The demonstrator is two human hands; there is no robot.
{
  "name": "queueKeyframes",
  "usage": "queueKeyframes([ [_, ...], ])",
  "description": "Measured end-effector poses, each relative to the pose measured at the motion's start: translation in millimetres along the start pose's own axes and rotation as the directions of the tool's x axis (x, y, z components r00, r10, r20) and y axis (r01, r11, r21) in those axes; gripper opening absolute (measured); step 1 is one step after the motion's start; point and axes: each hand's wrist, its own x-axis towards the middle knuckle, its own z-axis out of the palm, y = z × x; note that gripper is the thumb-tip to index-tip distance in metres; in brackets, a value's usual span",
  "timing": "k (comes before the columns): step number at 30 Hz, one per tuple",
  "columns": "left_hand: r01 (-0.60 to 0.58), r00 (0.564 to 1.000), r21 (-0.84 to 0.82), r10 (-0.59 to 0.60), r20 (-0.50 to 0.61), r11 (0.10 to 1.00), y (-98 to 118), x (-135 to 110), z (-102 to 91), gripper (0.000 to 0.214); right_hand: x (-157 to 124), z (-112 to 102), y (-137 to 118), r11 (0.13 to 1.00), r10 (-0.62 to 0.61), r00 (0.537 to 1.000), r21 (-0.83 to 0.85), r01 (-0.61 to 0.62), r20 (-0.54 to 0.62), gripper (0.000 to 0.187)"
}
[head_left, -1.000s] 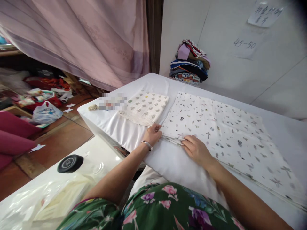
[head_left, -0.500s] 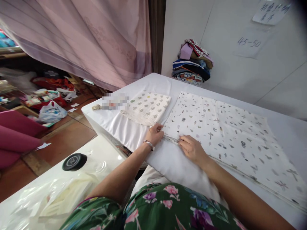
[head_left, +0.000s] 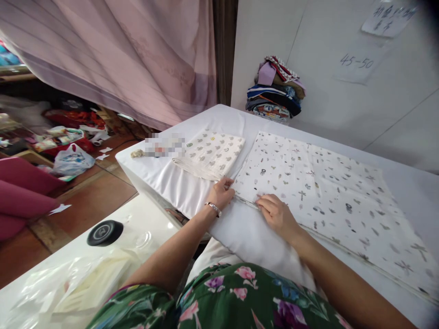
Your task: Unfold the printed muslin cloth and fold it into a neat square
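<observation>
A white cloth (head_left: 329, 196) printed with small grey and green plant figures lies spread flat in layers on the white-covered table (head_left: 233, 119). My left hand (head_left: 222, 192), with a bracelet at its wrist, pinches this cloth's near left corner. Along the same near edge, a little to the right, my right hand (head_left: 274, 211) has its fingers closed on the hem. Left of the printed cloth rests a smaller folded cream cloth (head_left: 211, 153) with grey tree-like prints; its near corner lies close to my left fingertips. My fingers partly cover the corner and edge they hold.
A stack of folded clothes (head_left: 274, 93) stands at the table's back against the wall. At lower left, a white surface (head_left: 137, 214) bears a round black object (head_left: 104, 232) and clear plastic bags (head_left: 85, 283). A pink curtain (head_left: 154, 59) hangs behind.
Hardly anything differs. Both hands keep their places at the printed cloth's near edge, and the view has shifted very slightly.
</observation>
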Motion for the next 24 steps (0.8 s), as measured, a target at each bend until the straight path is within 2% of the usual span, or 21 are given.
queueKeyframes([
  [3, -0.002, 1.000, 0.013, 0.002, -0.005, 1.000, -1, 0, 0.0, 0.034, 1, 0, -2, 0.998, -0.027, 1.000, -0.065, 0.026, -0.005, 0.025],
  [8, -0.037, 0.999, 0.065, 0.039, -0.034, 0.997, -3, 1, 0.2, 0.033, 0, 0, -2, 0.992, -0.057, 0.994, -0.105, 0.068, 0.097, 0.027],
  [11, -0.148, 0.984, 0.112, 0.158, -0.088, 0.983, -4, 1, 1.0, 0.030, 0, -1, -3, 0.994, -0.065, 0.991, -0.075, 0.074, 0.120, 0.030],
  [14, -0.287, 0.949, 0.151, 0.302, -0.091, 0.946, -5, 0, 1.9, 0.029, -2, -4, -3, 0.994, -0.079, 0.988, -0.062, 0.088, 0.130, 0.030],
  [17, -0.370, 0.918, 0.237, 0.393, -0.057, 0.898, -5, -1, 2.4, 0.027, -10, -11, -1, 0.994, -0.067, 0.987, -0.079, 0.080, 0.145, 0.026],
  [20, -0.433, 0.887, 0.382, 0.461, 0.021, 0.817, -3, -1, 2.4, 0.025, -26, -24, 9, 0.991, -0.044, 0.985, -0.117, 0.064, 0.166, 0.023],
  [24, -0.432, 0.891, 0.562, 0.429, 0.147, 0.705, 4, -1, 1.2, 0.023, -56, -46, 26, 0.986, -0.018, 0.989, -0.160, 0.041, 0.147, 0.025],
])
